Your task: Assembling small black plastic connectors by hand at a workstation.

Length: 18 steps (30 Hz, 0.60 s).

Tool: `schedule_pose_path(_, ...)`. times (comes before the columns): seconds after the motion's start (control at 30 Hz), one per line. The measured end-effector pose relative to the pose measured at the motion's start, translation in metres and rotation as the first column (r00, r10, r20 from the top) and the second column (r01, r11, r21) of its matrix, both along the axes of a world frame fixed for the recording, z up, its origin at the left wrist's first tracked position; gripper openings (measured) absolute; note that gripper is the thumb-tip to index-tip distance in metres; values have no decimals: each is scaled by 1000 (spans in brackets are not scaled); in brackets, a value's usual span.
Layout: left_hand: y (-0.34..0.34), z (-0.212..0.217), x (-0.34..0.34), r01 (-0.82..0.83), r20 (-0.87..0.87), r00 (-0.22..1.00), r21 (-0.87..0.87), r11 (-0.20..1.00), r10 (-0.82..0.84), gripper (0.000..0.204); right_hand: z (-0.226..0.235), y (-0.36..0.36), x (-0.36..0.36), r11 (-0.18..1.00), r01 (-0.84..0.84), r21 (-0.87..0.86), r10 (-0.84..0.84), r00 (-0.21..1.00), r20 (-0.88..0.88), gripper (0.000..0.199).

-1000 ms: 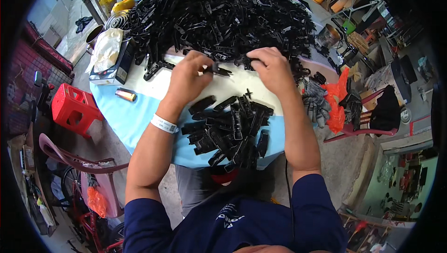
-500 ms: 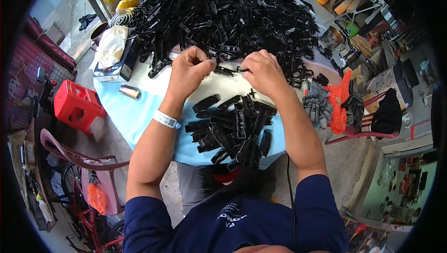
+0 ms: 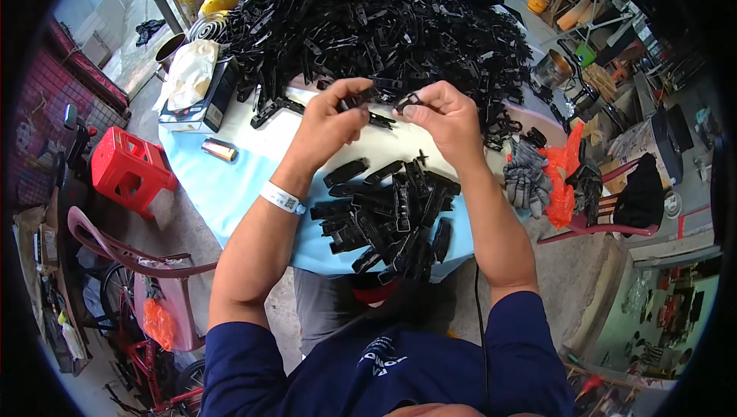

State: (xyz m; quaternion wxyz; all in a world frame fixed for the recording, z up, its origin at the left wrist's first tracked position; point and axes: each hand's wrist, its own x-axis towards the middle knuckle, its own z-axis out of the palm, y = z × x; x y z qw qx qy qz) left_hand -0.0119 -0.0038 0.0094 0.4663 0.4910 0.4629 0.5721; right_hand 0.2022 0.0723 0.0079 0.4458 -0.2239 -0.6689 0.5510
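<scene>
Over the pale strip of the worktop (image 3: 238,183), between heap and near pile, I've got two black parts up in the air. Left hand (image 3: 330,119) has one black part (image 3: 359,99) between curled fingers and thumb; detail is blurred, can't read its exact shape. Right hand (image 3: 449,115) is pinched narrow on a smaller black piece (image 3: 408,102), thumb and fingertips on it. The two held parts sit near each other; can't confirm contact. Under them a slim black part (image 3: 381,121) lies on the white cover. Toward the person's body, a loose near pile (image 3: 401,214) of black elongated parts on the blue cover, mixed angles. Far side: big heap (image 3: 376,29) of similar black parts, spanning most of the top. Left of it, a dark box (image 3: 201,110) with a crumpled whitish bag (image 3: 192,72) on top, small gold-ended item (image 3: 219,149) nearer the person. Right edge: grey gloves (image 3: 527,173) next to an orange-red plastic bag (image 3: 564,171). Red stool (image 3: 129,168) on the floor, left of the worktop.
</scene>
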Motion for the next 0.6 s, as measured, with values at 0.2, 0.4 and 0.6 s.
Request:
schedule_pose_path(0.2,-1,-1,14,98,-134,986,-17,995,-100,50,1,-7,-5,1000,9,22,-8,999,-53,12)
schedule_pose_path(0.4,-2,0,12,184,-100,978,-7,983,-184,46,-3,-1,-5,969,9,246,-29,997,77,13)
schedule_pose_path(0.6,-6,1,13,98,-93,990,-44,994,-102,39,7,-8,-3,896,-18,444,-103,964,246,15)
